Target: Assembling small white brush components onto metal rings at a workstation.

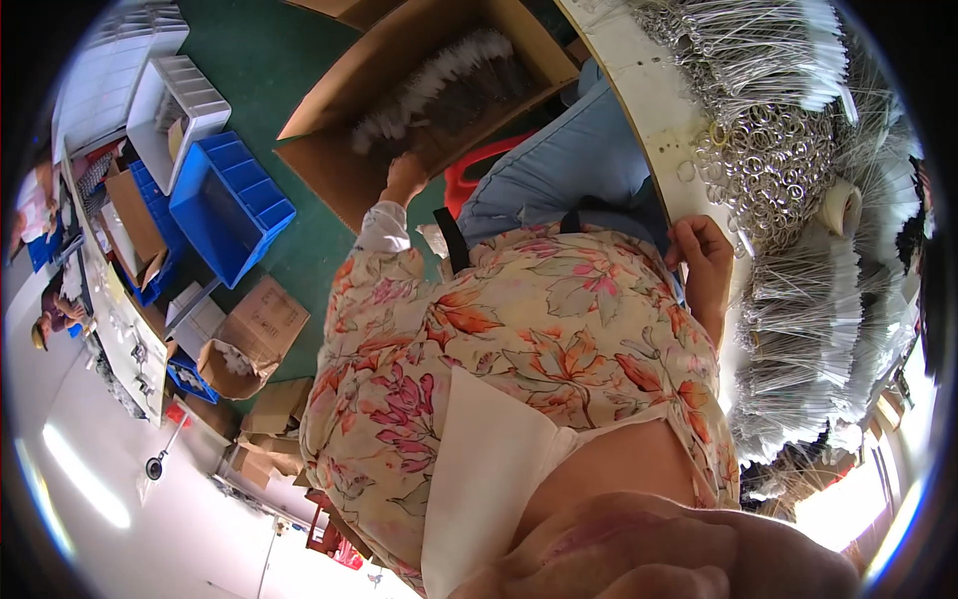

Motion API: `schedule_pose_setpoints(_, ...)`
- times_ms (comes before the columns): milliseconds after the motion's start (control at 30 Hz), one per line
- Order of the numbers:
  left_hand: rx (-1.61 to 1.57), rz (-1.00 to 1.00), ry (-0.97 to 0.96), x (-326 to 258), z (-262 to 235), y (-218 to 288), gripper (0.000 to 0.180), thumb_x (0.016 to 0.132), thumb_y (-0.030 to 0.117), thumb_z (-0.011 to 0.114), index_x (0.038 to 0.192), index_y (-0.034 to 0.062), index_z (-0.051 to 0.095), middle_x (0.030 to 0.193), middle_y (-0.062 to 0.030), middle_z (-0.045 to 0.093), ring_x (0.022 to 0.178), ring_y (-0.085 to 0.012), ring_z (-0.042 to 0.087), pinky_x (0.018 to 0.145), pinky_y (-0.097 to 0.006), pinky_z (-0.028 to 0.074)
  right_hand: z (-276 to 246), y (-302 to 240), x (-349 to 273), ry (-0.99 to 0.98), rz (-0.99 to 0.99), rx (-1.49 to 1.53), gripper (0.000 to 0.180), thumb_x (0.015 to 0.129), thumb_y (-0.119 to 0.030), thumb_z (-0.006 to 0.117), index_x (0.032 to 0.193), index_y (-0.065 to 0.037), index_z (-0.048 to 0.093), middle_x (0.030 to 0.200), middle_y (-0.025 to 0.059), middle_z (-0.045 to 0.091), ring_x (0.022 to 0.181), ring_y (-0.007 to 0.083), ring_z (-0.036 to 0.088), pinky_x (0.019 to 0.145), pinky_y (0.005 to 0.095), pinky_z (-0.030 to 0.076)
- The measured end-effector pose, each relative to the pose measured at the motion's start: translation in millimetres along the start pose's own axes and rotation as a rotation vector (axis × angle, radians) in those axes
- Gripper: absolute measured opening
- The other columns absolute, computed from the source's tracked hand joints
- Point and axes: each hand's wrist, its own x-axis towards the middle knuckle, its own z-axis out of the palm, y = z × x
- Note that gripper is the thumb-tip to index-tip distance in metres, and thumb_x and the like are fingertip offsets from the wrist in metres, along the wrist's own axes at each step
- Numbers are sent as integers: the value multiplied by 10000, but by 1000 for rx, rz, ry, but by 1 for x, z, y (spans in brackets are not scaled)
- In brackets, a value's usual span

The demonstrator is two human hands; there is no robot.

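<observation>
My left hand reaches over the near wall of an open cardboard box. Its fingers point into the box and are partly lost in shadow, so I cannot make out a grip. Inside lies a row of thin brushes with white bristly ends. At the table edge on the right, my right hand has its fingers curled in; whatever they may hold is too small to see. Close to it on the table are a heap of metal rings and piles of wire-handled white brushes.
A roll of tape sits among the brushes. Part of a red stool shows beside my legs. Blue crates, a white crate and a smaller carton stand on the left. Other people are far left.
</observation>
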Motion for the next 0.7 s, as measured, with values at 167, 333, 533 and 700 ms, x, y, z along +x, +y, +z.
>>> schedule_pose_setpoints(167,-669,175,666,6,-106,17,238,832,281,572,966,110,670,840,-166,660,824,-306,650,716,-370,505,-5,-7,5,-95,28,11,94,862,-105,591,868,-13,613,720,25,601,577,80,559,521,208,451)
schedule_pose_setpoints(333,-755,444,1085,-45,-353,95,242,912,172,534,1030,-30,593,938,-99,648,847,-168,626,763,-283,492,-9,-27,-10,-181,-81,52,118,850,-91,600,897,15,621,744,35,620,632,76,587,519,217,460)
schedule_pose_setpoints(533,-772,1237,813,-97,-537,324,213,907,101,530,1045,-49,594,979,-95,649,919,-156,622,828,-251,480,-49,-26,-42,-10,-198,151,120,829,-72,620,899,26,628,771,61,628,645,100,606,538,225,485)
schedule_pose_setpoints(700,-371,1054,419,-3,-600,443,219,835,200,609,976,43,667,830,-47,684,751,-131,654,698,-211,492,-68,-33,-68,85,-203,204,140,821,-67,632,913,39,630,792,66,621,644,104,603,561,230,497)
